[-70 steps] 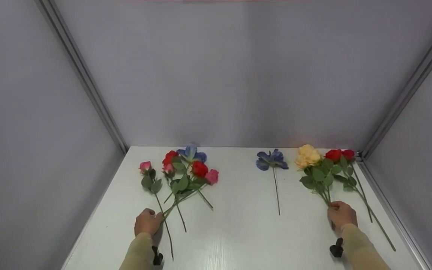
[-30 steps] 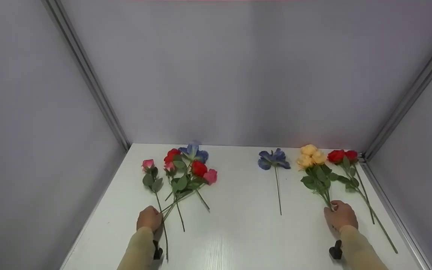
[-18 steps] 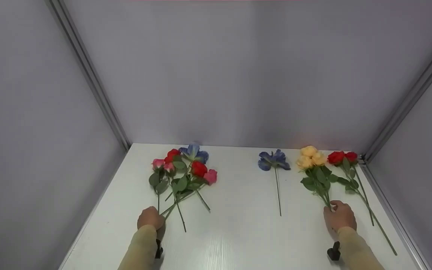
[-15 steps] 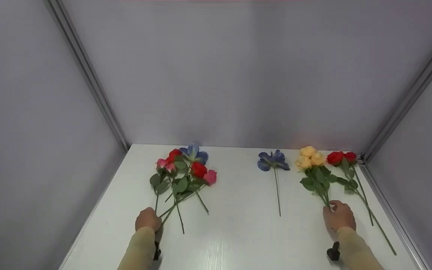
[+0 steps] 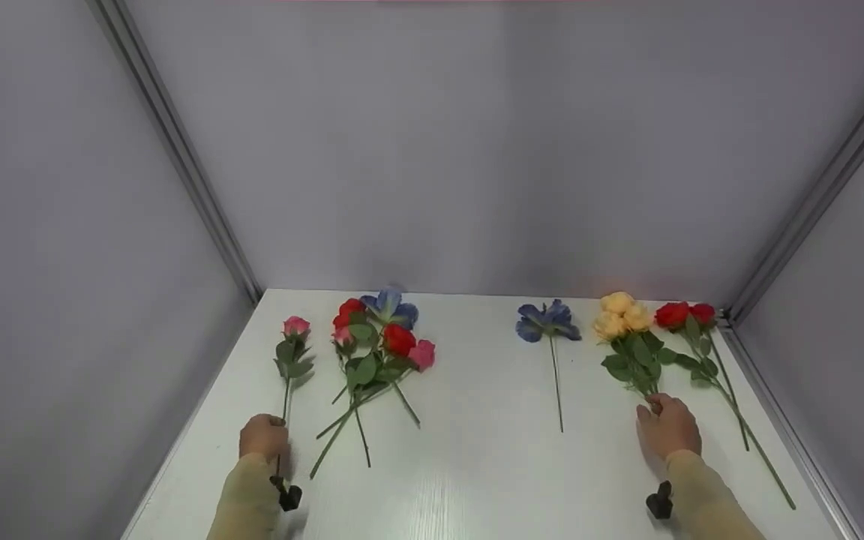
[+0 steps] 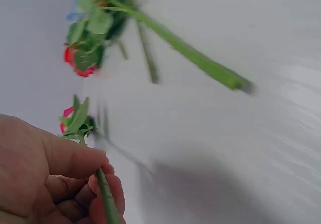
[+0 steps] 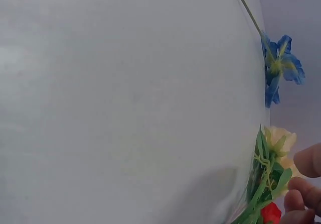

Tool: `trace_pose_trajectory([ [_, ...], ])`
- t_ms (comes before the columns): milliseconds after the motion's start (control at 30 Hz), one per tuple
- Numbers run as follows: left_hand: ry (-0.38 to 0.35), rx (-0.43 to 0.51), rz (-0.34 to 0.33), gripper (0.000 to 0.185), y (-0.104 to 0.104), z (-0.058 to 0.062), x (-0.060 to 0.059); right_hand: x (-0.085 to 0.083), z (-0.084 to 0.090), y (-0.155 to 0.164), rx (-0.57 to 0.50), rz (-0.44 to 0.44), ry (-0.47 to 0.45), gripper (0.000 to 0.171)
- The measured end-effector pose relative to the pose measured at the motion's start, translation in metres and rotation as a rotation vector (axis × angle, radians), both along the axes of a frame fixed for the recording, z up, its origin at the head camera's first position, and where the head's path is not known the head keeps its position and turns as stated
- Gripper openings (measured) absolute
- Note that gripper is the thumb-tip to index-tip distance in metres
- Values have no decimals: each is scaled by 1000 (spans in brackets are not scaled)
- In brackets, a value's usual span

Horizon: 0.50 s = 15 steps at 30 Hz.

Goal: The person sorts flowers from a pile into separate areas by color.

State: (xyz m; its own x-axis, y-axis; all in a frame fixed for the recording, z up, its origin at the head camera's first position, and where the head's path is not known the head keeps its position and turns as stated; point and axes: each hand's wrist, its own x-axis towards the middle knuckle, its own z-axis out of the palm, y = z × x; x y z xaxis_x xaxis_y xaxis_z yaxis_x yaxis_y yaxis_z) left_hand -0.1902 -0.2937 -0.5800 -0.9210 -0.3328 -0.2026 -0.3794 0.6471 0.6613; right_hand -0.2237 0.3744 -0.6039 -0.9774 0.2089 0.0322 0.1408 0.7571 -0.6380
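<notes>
L hand, lower left of the head view, pinches the stem of the pink rose btwn thumb & fingers; the left wrist view shows the green stem coming out under the thumb tip, w/ a shadow on the tabletop beside it. Bloom is left of center in the head view, pointing to top of frame, leaves just below it, stem approx. vertical in pic.

R hand, lower right, is at the stems of the yellow flowers, its fingers bent. Grip there looks released: right wrist view has thumb & fingertips parted at the right edge, petals showing thru the gap. Can't tell if any finger touches a stem.

Right of the pink rose, apart from it, a mixed pile: red roses, pink flowers & a blue iris, stems crossed. Single blue flower lies btwn pile & yellow flowers, stem toward bottom of frame. Red flowers at far right, just beside the yellow, w/ long stems running to lower right.

All on white tabletop, gray panels behind. Beige sleeves on both arms, black device at each wrist.
</notes>
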Motion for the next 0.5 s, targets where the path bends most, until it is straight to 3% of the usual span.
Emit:
trace_pose_trajectory([
  [133,52,199,75,36,7,11,-4,-2,4,-15,9,32,39,32],
  [267,115,412,133,33,30,25,-16,-2,8,-36,-5,79,62,27],
  [367,167,509,118,30,56,36,-26,-1,9,-58,-31,114,64,23],
  [500,207,543,54,28,98,45,-38,3,11,-98,-86,178,57,17],
])
